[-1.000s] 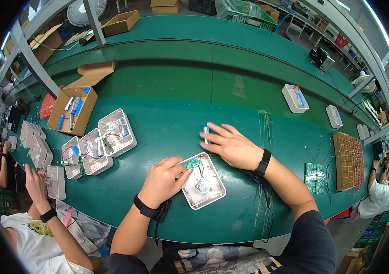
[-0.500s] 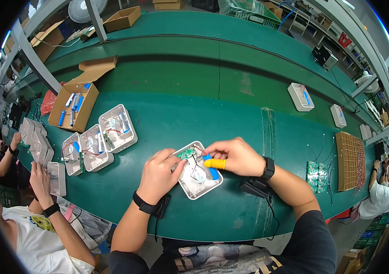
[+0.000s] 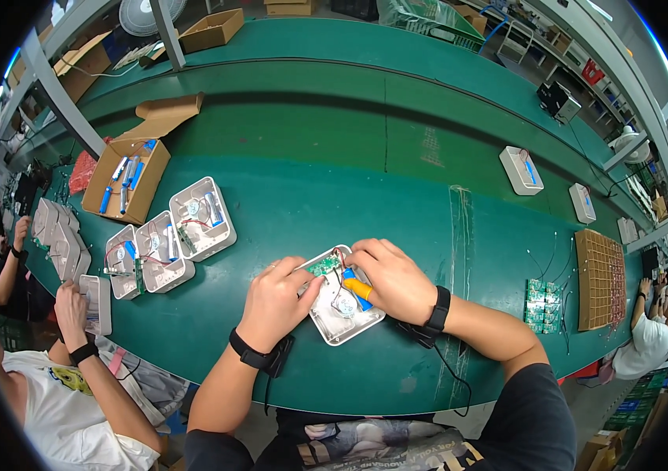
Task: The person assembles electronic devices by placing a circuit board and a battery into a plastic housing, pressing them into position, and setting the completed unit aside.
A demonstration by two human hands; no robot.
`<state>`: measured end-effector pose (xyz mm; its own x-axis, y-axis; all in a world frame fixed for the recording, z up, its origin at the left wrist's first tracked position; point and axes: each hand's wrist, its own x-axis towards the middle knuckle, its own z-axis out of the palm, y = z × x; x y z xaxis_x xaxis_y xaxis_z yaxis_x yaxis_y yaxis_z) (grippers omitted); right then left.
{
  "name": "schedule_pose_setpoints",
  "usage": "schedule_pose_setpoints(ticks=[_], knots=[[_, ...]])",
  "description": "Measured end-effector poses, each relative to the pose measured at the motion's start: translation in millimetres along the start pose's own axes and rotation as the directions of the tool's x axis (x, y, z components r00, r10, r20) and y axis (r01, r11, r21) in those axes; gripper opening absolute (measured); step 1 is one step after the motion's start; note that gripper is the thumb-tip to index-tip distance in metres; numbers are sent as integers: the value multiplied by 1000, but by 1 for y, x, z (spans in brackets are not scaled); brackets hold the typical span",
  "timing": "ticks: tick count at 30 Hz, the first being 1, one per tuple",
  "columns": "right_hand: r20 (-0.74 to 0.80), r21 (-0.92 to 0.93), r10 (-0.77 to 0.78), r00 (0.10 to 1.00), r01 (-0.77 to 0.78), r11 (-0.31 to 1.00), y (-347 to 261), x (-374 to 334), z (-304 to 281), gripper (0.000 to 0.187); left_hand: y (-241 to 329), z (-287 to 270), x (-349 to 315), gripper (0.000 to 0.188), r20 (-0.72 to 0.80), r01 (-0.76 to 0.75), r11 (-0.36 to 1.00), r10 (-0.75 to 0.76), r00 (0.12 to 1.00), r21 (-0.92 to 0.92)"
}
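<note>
An open white plastic housing (image 3: 328,330) lies on the green table in front of me. Inside it are a green circuit board (image 3: 323,265), thin wires, a round white part (image 3: 344,306) and a blue cylindrical battery (image 3: 366,303) along the right side. My left hand (image 3: 277,300) grips the housing's upper left edge, its fingers closed by the circuit board. From the right, my right hand (image 3: 397,276) reaches over the rim, fingers bent at the top corner. Its yellow finger cot (image 3: 357,288) presses against the battery, partly covering it.
Several similar housings (image 3: 202,220) with batteries stand at left, beside a cardboard box (image 3: 135,188) of batteries. Co-workers' hands (image 3: 72,310) work at far left. At right are green circuit boards (image 3: 543,306), a brown gridded tray (image 3: 599,280) and another housing (image 3: 521,170).
My right hand has turned and come further over the housing, and the battery now sits lower along its right side. My left hand has barely moved.
</note>
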<state>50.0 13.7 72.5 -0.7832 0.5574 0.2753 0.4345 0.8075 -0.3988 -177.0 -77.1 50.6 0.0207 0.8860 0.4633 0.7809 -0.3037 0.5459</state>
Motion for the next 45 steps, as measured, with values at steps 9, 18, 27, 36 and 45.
schedule_pose_setpoints(ticks=[9, 18, 27, 36, 45], knots=[[292, -289, -383, 876, 462, 838, -25, -9, -31, 12, -8, -4, 3, 26, -146, 97, 990, -82, 986, 102], [190, -372, -300, 935, 351, 859, 10, -5, -29, 11, -41, -25, 3, 43, -262, 397, 812, -309, 914, 428], [-178, -418, 280, 943, -330, 846, 93, 21, -39, 25, 3, -8, 0, 39, 10, 80, 969, -85, 996, 232], [17, -84, -227, 974, 227, 970, 54, 26, -35, 30, 16, -4, -2, 29, 168, -185, 980, 195, 966, -72], [117, -208, -243, 963, 263, 942, 34, 20, -21, 47, 8, -9, 1, 21, 153, -213, 967, 234, 960, -140]])
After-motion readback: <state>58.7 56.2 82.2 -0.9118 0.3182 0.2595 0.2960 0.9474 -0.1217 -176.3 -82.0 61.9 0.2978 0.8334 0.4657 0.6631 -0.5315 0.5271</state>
